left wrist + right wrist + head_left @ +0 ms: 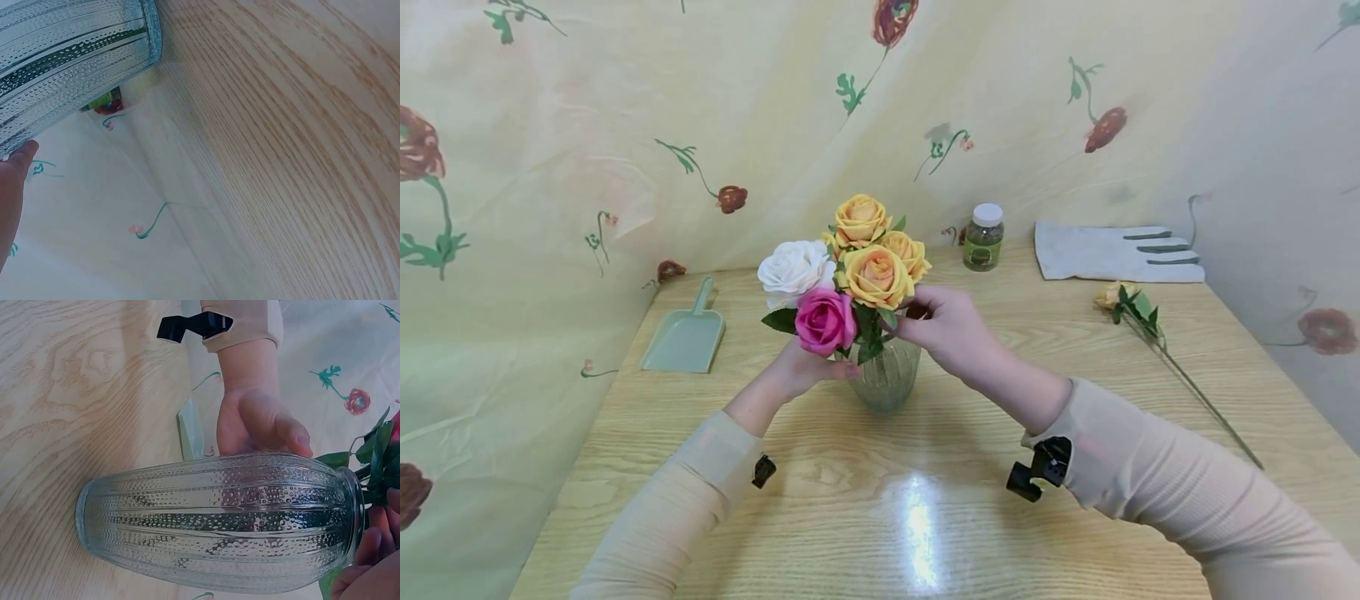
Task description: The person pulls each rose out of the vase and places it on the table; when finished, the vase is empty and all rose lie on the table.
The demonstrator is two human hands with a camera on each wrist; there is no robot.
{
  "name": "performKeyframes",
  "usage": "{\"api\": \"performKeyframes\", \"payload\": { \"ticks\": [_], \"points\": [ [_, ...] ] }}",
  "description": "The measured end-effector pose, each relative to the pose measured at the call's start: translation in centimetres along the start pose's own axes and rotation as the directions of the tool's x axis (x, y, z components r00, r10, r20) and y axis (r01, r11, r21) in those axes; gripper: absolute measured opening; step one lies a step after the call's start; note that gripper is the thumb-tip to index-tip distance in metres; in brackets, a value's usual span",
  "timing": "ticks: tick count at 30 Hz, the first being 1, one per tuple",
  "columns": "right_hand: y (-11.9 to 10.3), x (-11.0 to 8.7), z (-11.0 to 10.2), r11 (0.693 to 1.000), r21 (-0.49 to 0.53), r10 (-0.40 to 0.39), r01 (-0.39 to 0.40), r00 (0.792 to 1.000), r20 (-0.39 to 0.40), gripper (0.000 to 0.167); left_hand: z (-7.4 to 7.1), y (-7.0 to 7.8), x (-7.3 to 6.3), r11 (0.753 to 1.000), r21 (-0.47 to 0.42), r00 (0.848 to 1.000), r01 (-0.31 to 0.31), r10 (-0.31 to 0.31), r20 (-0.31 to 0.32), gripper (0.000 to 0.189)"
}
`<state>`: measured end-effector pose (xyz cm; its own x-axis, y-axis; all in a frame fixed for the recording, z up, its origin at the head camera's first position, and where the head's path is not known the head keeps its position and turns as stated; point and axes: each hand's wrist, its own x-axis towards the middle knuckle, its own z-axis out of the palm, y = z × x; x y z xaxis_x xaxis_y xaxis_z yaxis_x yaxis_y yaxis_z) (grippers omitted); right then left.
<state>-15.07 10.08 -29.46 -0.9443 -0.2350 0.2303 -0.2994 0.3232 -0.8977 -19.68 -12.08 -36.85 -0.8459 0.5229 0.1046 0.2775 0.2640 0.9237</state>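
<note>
Glass vase (887, 385), upright near the middle of the wooden table (820, 508). Apparently steadied by the left hand (805, 367), laid against the side just under the mouth, with the thumb toward the near side; cannot tell whether curled round the glass, with the other fingers hidden. Likely braced this way against tipping, given such top-heavy contents: yellow roses (874, 277), a white rose (795, 272) and a pink rose (825, 321), all crowded above the rim. With the right hand (951, 329), pinches greenery and green stems (372, 497) low, close to the mouth, probably to control their lean without crushing petals.

Off to the left, a pale green dustpan (685, 340). Beyond and to the right, a white-lidded jar (983, 242) and a pale glove (1082, 252), both near the patterned sheet (760, 100). Farther right, a loose yellow rose (1138, 312), lying long-stemmed on the wood, well apart from the vase. In the way on the near side, between vase and loose flower, the right sleeve (1180, 475). From the head view, mouth mostly hidden behind blooms and leaves.
</note>
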Motion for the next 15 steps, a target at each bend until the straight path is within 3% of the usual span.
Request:
{"api": "performKeyframes", "payload": {
  "ticks": [8, 15],
  "points": [
    [-0.21, 0.29, 0.53, 1.000, 0.017, 0.014, -0.013, 1.000, -0.015, 0.024, 0.03, 0.22, -0.18, 0.999, 0.021, 0.999, 0.034, -0.034, -0.002, 0.087],
    [-0.30, 0.18, 0.78, 0.998, 0.056, 0.041, -0.037, 0.997, -0.061, 0.013, 0.00, 0.12, -0.14, 0.999, 0.038, 1.000, 0.023, -0.023, 0.004, 0.081]
  ]
}}
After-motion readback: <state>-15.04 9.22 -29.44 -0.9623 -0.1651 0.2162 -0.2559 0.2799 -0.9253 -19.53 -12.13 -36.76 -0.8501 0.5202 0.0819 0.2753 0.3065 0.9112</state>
